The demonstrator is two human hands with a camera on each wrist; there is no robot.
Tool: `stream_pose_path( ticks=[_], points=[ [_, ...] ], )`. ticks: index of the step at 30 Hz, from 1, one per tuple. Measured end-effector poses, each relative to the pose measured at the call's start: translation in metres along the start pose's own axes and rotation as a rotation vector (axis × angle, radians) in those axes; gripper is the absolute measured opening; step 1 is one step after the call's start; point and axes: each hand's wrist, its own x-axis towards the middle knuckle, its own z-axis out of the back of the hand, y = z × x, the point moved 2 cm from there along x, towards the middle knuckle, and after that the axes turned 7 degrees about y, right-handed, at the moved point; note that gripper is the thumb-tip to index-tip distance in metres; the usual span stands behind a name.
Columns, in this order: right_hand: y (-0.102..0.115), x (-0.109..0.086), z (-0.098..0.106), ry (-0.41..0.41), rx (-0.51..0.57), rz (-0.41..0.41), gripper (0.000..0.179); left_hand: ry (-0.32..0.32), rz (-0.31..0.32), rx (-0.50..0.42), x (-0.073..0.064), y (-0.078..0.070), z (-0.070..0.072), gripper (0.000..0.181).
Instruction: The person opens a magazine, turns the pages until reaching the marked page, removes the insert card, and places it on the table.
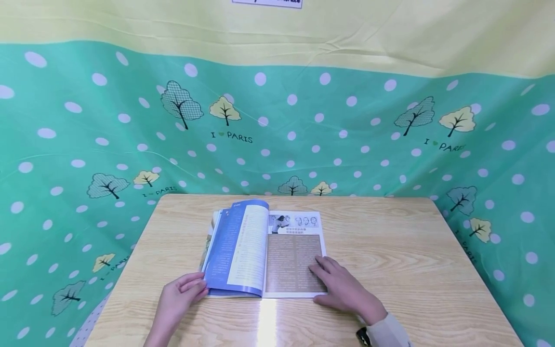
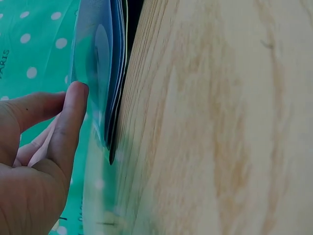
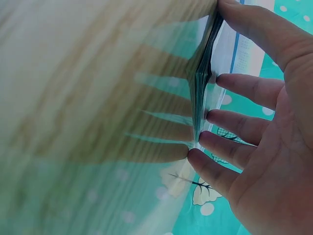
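Note:
An open magazine [image 1: 295, 262] lies on the wooden table in the head view. Its left side shows a blue and white page [image 1: 249, 246] that bulges up near the spine; the right side has a brown text block under a picture strip. At the lower left corner my left hand [image 1: 179, 295] pinches the page edge between thumb and fingers. The left wrist view shows the left hand [image 2: 39, 171] at that edge, with several page layers beside it. Across the right page's outer edge rests my right hand [image 1: 344, 289], fingers spread. In the right wrist view its fingertips [image 3: 209, 115] touch the magazine.
The wooden table [image 1: 390, 241] extends on both sides of the magazine. Behind and beside it hangs a green dotted cloth [image 1: 299, 149] with printed trees. A dark band [image 1: 363, 336] circles the right wrist by a light sleeve [image 1: 389, 331]. Light glares off the table's front.

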Motion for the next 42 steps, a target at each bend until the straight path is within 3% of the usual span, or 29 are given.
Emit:
stream_pose_path(
  ticks=[9, 19, 24, 30, 33, 38, 42],
  points=[
    [-0.003, -0.001, 0.001, -0.003, -0.004, 0.032, 0.067, -0.033, 0.025, 0.023, 0.0, 0.008, 0.009, 0.038],
    [-0.01, -0.004, 0.008, -0.042, 0.148, 0.01, 0.052, -0.062, 0.065, 0.075, -0.001, 0.011, 0.016, 0.039],
    [-0.012, -0.004, 0.01, -0.071, 0.169, -0.04, 0.054, -0.064, 0.084, 0.072, -0.002, 0.012, 0.018, 0.039],
    [-0.015, -0.002, 0.015, -0.172, 0.157, -0.09, 0.053, -0.066, 0.077, 0.081, -0.002, 0.012, 0.02, 0.039],
    [-0.017, -0.001, 0.016, -0.209, 0.134, -0.153, 0.055, -0.071, 0.074, 0.09, -0.002, 0.012, 0.021, 0.039],
    [-0.018, 0.0, 0.016, -0.226, 0.136, -0.26, 0.065, -0.076, 0.072, 0.126, -0.003, 0.008, 0.023, 0.043],
    [-0.018, 0.002, 0.016, -0.23, 0.158, -0.273, 0.066, -0.077, 0.075, 0.169, -0.005, 0.006, 0.026, 0.051]
  ],
)
